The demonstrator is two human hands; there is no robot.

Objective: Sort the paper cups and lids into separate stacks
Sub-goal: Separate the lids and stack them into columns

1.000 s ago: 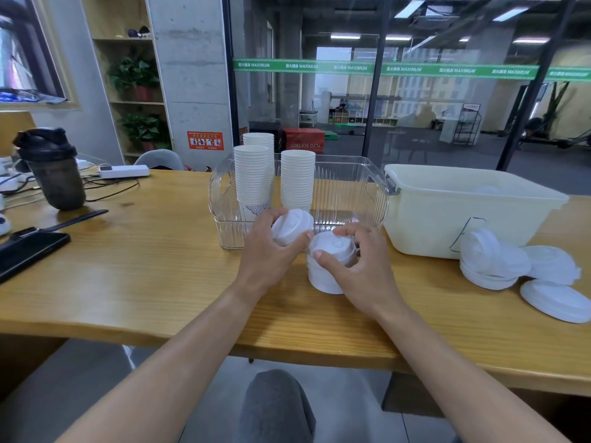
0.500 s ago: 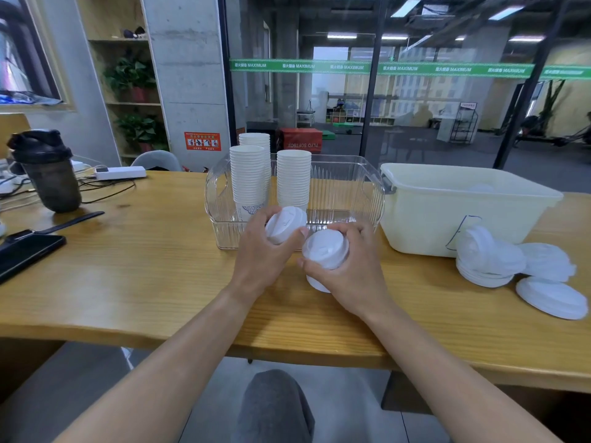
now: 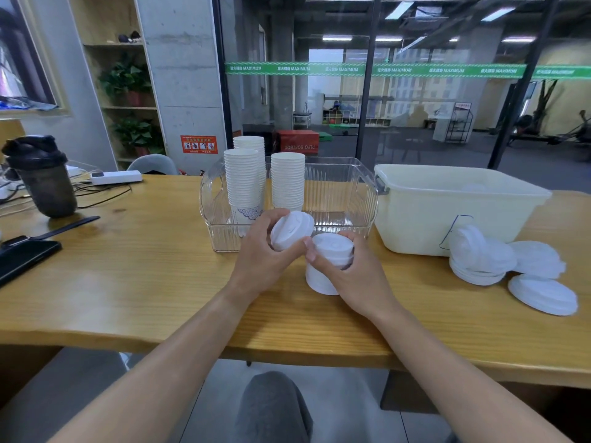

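Barely shifted since earlier; left hand (image 3: 265,260) grips tilted lid (image 3: 291,230), frame centre. Right hand (image 3: 355,276) clasps lidded cup (image 3: 326,266) on table (image 3: 128,266).

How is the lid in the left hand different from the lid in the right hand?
The lid in the left hand is loose and tilted, its top facing right; the lid in the right hand sits level on a white cup. The left hand grips only its lid, held above the table; the right hand wraps lid and cup together. Both lids are white, round and domed.
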